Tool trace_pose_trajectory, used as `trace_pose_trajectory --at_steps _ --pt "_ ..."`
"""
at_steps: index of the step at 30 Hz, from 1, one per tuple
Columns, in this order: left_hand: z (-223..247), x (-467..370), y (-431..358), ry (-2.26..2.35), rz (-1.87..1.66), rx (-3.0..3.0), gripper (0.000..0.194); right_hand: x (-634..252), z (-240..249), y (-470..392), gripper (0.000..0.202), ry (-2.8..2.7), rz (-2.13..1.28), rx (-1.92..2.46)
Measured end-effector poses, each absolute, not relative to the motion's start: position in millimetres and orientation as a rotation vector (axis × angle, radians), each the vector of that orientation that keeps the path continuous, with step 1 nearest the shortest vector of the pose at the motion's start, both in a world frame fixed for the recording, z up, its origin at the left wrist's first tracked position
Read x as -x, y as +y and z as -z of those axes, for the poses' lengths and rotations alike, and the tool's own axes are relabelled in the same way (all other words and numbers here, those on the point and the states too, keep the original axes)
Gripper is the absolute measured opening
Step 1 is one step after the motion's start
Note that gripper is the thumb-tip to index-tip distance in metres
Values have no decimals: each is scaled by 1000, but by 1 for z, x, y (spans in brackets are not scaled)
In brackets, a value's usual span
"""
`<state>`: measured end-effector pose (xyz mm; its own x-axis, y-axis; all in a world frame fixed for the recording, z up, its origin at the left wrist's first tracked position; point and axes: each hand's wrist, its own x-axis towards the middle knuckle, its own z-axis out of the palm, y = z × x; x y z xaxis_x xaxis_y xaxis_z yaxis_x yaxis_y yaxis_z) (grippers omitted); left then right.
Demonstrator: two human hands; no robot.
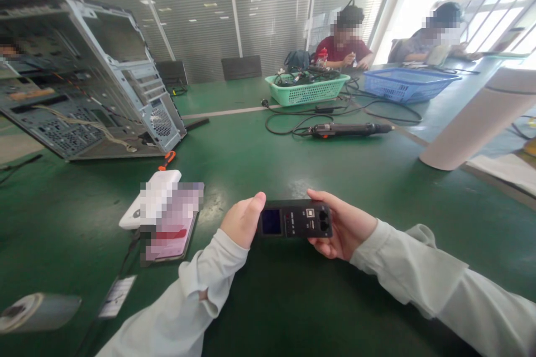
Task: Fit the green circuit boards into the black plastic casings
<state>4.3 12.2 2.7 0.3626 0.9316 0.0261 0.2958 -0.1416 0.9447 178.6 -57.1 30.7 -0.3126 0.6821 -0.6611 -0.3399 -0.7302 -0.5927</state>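
Between both hands is a small black electronic device point(298, 221), held level above the green table. Its face carries a small dark screen on the left, white lettering, a square USB-type port, a narrow slot and round sockets at the right end. My left hand point(245, 218) grips the screen end, thumb on the top edge. At the socket end, my right hand point(341, 223) is closed around the device, thumb at the upper edge and fingers below. The fingers behind the device are partly hidden.
An open computer case point(113, 83) stands at the left, near a white power bank point(161, 187) and a phone point(184, 228). Ahead lies a corded electric screwdriver point(352, 130). Farther off are a green basket point(310, 92) of cables, a blue basket point(410, 83) and two seated people. A pale cylinder point(469, 122) leans right.
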Motion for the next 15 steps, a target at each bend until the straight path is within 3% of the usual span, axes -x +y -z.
trace_pose_trajectory --at_steps 4,8,15 --pt "-4 -9 8 1015 -838 -1699 24 -181 -23 -56 31 -537 -1833 1226" --pt "-5 -12 1 996 -812 -1786 39 -184 -11 -56 58 -639 -1564 1101" --pt "-6 -11 2 964 -778 -1758 39 -186 -6 -51 53 -1148 -1282 1082"
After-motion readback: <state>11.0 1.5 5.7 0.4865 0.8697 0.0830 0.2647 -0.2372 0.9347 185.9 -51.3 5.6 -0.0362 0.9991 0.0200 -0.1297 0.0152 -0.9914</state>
